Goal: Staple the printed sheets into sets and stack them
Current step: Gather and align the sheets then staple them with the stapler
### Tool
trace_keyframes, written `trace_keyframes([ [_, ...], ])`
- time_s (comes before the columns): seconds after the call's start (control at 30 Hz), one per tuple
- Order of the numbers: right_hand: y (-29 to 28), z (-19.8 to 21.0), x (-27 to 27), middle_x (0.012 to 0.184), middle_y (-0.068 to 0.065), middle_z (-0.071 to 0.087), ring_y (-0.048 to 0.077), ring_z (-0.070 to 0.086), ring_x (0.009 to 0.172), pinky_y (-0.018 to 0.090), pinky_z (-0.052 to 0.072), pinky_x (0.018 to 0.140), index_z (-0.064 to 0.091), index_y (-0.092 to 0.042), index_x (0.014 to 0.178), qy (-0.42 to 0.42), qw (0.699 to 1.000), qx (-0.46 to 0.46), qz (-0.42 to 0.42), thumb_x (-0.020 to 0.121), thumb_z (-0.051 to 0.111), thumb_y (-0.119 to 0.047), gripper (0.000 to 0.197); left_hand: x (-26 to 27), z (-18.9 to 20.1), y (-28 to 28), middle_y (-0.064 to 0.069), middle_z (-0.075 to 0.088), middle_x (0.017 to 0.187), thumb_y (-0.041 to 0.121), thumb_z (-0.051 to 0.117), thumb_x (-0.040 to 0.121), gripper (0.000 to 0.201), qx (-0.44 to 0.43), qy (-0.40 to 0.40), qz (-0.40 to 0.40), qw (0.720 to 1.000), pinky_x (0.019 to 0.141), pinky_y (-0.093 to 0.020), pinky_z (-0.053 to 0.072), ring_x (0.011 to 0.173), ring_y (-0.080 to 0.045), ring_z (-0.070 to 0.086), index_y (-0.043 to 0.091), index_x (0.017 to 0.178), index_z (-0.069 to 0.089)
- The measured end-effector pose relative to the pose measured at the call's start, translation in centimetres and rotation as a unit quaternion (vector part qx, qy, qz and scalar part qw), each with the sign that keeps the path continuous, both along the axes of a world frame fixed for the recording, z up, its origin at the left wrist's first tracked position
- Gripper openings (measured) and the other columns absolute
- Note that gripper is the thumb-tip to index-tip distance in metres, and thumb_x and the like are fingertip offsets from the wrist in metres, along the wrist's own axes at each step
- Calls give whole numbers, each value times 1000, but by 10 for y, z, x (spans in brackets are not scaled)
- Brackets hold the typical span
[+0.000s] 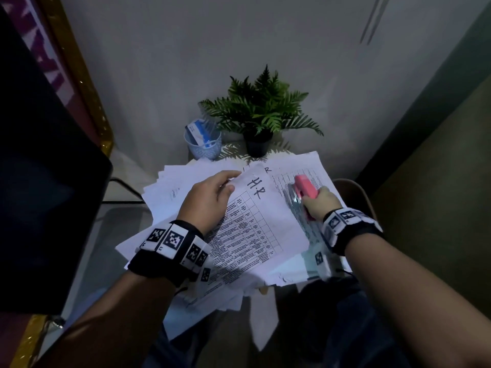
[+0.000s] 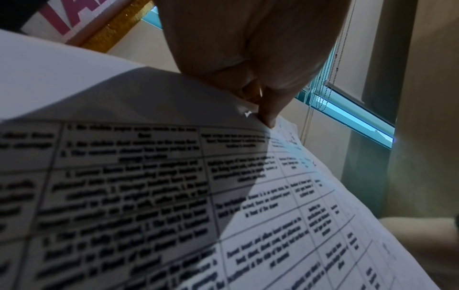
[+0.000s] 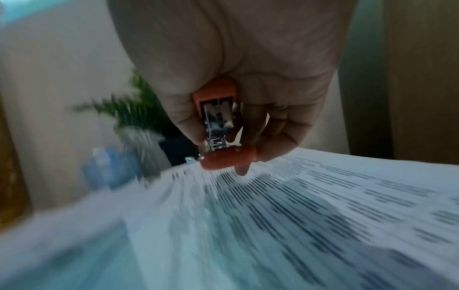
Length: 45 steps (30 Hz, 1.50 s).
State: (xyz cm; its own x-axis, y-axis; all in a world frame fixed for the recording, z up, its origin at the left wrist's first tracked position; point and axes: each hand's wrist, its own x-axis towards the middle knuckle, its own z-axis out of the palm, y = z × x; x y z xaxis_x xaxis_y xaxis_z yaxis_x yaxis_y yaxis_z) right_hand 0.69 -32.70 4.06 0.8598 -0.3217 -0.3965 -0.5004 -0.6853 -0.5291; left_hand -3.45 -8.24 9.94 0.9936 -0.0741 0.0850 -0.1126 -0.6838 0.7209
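— Holding anything in the left hand (image 1: 210, 197)?
— Yes. It reaches forward from the lower left, back of the hand up, and pinches the top corner of a printed sheet (image 1: 252, 224) marked "H.R". In the left wrist view the thumb and fingers (image 2: 267, 109) are pressed together on that corner, with the page sloping away below them.
— Where does that sheet lie?
— On top of a loose, fanned pile of papers (image 1: 186, 187) that covers the small surface; its far corner is lifted in the pinch.
— And the right hand (image 1: 318, 204)?
— It comes in from the right, fingers curled round a pink stapler (image 1: 305, 188). The stapler's nose points forward and to the left, over another printed page (image 1: 300, 176) at the right side of the pile. The right wrist view is blurred, but it shows the stapler's mouth gaping, just above the print, with one fingertip reaching down towards the paper.
— Anything behind the pile?
— A potted fern (image 1: 261, 112) and a pale blue cup (image 1: 203, 144) stand against the wall
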Motion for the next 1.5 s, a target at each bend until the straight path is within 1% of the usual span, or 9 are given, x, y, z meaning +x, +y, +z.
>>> trace_keyframes([
  [0.07,-2,22,0,119,17,57,25,57,88,33,46,77,44,-4,122,-53,986,153,-45,89,59,-21,40,-1,2,0,1,69,97,18,53,94,28,-1,-3,3,1000,78,-26,45,91,-18,62,28,118,62],
  [0.2,6,69,-7,105,8,63,22,65,87,39,54,84,42,-17,121,-168,879,435,-103,89,59,-2,40,-8,12,-2,5,66,92,18,53,94,28,-6,-12,8,1000,77,-25,45,90,-17,62,28,118,62],
  [0.3,21,96,-14,109,6,64,24,66,91,36,58,76,47,-16,124,-231,862,437,-112,82,70,-11,48,-14,20,-4,2,69,104,18,54,94,28,-8,-28,2,1000,83,-28,48,97,-17,62,27,118,62],
  [0.43,47,109,-32,92,-4,62,8,63,65,18,50,48,42,-20,122,-295,879,355,-118,79,73,-36,56,-23,31,-7,0,70,107,17,55,93,28,-8,-53,-4,999,87,-33,49,101,-18,63,26,118,63],
  [0.63,74,101,-50,94,-1,65,19,64,86,33,51,82,48,-24,124,-314,881,317,-160,88,45,-61,52,-38,43,-8,1,70,105,16,55,93,29,-12,-89,-2,996,85,-30,49,98,-17,63,26,118,63],
  [1.03,92,110,-59,80,-8,57,18,57,86,25,37,73,60,-18,112,-321,891,284,-147,91,37,-61,53,-54,56,-12,3,69,106,14,55,93,28,-44,-118,-22,992,86,-34,50,98,-15,63,25,118,63],
  [1.23,90,111,-53,82,-6,63,8,61,76,21,41,60,60,-20,99,-340,861,335,-176,90,46,-57,40,-53,56,-1,8,60,108,34,58,90,35,47,-21,-39,998,84,-28,44,101,-12,55,31,124,51],
  [1.3,83,111,-48,81,-9,62,11,63,80,25,47,70,56,-25,98,-343,853,353,-171,90,46,-57,34,-48,52,8,1,62,107,33,55,92,25,106,8,-33,994,78,-31,43,101,-21,57,23,115,53],
  [1.5,34,113,-50,79,-6,65,2,63,62,19,49,63,61,-16,98,-350,780,452,-254,93,45,-51,38,-45,48,26,-18,61,109,22,45,98,24,86,-58,94,990,67,-31,31,99,-34,57,7,117,47],
])
